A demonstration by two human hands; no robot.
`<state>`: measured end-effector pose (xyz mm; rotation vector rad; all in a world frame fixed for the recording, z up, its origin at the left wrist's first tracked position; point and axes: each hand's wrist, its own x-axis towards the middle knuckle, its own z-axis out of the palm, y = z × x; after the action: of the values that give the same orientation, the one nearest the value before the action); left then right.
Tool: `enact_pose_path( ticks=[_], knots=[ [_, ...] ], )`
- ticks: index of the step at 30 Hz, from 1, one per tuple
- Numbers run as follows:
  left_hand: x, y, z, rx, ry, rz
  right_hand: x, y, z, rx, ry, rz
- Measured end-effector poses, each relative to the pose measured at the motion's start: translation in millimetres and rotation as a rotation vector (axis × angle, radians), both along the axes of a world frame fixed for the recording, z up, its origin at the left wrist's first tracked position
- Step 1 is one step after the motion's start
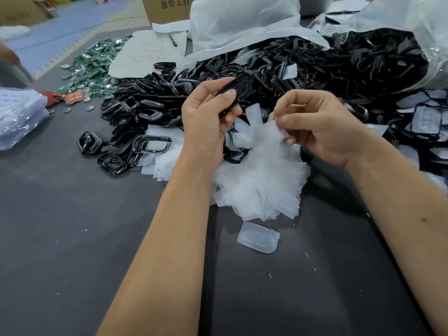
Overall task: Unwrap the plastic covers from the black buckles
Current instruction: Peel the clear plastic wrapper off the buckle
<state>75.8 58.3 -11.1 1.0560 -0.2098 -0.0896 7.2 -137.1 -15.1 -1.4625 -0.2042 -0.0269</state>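
My left hand grips a black buckle, holding it up above the dark table. My right hand pinches a translucent white plastic cover just to the right of that buckle. Below both hands lies a heap of removed plastic covers. A single loose cover lies flat on the table nearer to me. A big pile of black buckles fills the area behind my hands.
A large clear plastic bag drapes over the buckle pile. Bare buckles lie at the left of the heap. Green tags, a white sheet and a cardboard box sit farther back. A bagged bundle lies at far left.
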Motion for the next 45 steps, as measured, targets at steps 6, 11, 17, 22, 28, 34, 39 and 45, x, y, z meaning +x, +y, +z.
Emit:
enact_pose_path(
  ticks=[6, 11, 17, 22, 28, 34, 39, 45],
  knots=[
    [0.2, 3.6, 1.3, -0.013, 0.024, 0.022, 2.2, 1.9, -3.2, -0.257, -0.003, -0.11],
    [-0.4, 4.4, 0.0, 0.052, -0.006, 0.01, -2.1, 9.4, 0.9, -0.512, -0.001, -0.049],
    [0.8, 7.4, -0.3, 0.06, -0.007, -0.002, -3.6, 10.4, 4.1, -0.649, 0.036, 0.049],
    [0.0, 7.3, 0.0, 0.051, 0.004, 0.018, -2.1, 17.1, -0.5, -0.688, -0.033, -0.052],
    [-1.3, 5.5, 0.3, 0.059, 0.006, 0.035, 5.3, 39.8, -11.7, -0.989, -0.179, -0.223],
    [-2.4, 4.0, 3.1, 0.051, 0.017, 0.049, 4.7, 42.7, -16.9, -0.738, -0.265, -0.338],
    [-4.2, 0.3, 4.8, 0.062, -0.001, 0.049, 6.0, 31.0, -13.3, -0.137, -0.144, -0.442],
    [-5.9, -4.8, 4.9, 0.089, -0.025, 0.033, 6.4, 24.4, -11.6, 0.24, -0.024, -0.287]
  ],
)
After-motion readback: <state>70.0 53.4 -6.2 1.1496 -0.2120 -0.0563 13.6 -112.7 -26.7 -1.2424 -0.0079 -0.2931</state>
